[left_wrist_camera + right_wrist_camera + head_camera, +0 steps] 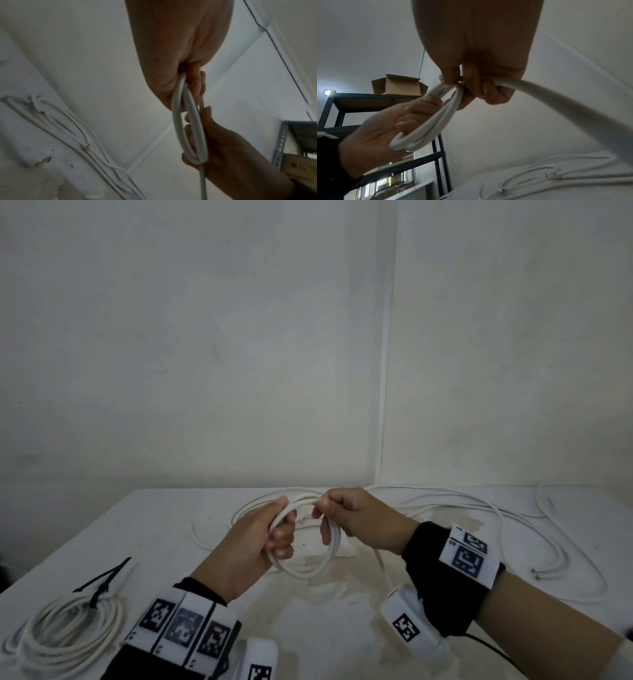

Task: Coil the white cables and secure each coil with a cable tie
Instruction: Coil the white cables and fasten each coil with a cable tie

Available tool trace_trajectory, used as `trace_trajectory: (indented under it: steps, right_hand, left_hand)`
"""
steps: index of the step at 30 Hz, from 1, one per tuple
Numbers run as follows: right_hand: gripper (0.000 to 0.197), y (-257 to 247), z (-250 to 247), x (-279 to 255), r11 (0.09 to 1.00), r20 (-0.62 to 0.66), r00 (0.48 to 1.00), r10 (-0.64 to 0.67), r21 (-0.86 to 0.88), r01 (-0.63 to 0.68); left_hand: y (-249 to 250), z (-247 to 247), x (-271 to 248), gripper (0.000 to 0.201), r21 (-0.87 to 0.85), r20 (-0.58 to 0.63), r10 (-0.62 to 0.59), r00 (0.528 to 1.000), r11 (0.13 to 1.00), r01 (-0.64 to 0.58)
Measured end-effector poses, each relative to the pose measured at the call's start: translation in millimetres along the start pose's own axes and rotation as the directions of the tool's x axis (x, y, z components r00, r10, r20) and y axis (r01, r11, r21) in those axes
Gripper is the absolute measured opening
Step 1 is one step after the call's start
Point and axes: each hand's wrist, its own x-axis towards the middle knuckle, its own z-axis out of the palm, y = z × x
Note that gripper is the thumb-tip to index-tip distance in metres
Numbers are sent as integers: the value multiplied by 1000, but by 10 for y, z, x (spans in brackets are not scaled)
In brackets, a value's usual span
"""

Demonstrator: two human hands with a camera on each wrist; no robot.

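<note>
Above the middle of the white table (pixel 164 529) both hands hold a small coil of white cable (pixel 308 568). My left hand (pixel 270 534) grips the coil's left side, with its fingers curled through the loops (pixel 426 129). My right hand (pixel 329 513) pinches the cable at the coil's top right (pixel 462 86). The same coil hangs between both hands in the left wrist view (pixel 188 128). A length of the cable runs from my right hand down to the table (pixel 565 102). A finished coil (pixel 68 635) bound with a black cable tie (pixel 99 590) lies at the near left.
Several loose white cables (pixel 513 518) sprawl over the far and right part of the table, with bare ends (pixel 536 571) near the right. White walls close the corner behind. A dark metal shelf (pixel 436 152) with a cardboard box (pixel 399 84) stands off to the side.
</note>
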Motion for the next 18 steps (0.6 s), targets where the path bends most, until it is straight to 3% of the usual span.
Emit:
trace_trajectory:
  steps: [8, 11, 18]
  right_hand:
    - [32, -1, 48, -26, 997, -85, 996, 2, -78, -9]
    - [32, 8, 52, -56, 999, -85, 996, 36, -4, -36]
    - [35, -48, 22, -94, 997, -57, 997, 58, -42, -61]
  left_hand:
    - [-35, 28, -73, 46, 338, 11, 58, 998, 939, -59]
    - [-78, 35, -89, 36, 457, 4, 125, 992, 882, -113]
    - [-69, -3, -58, 34, 419, 41, 104, 994, 901, -111]
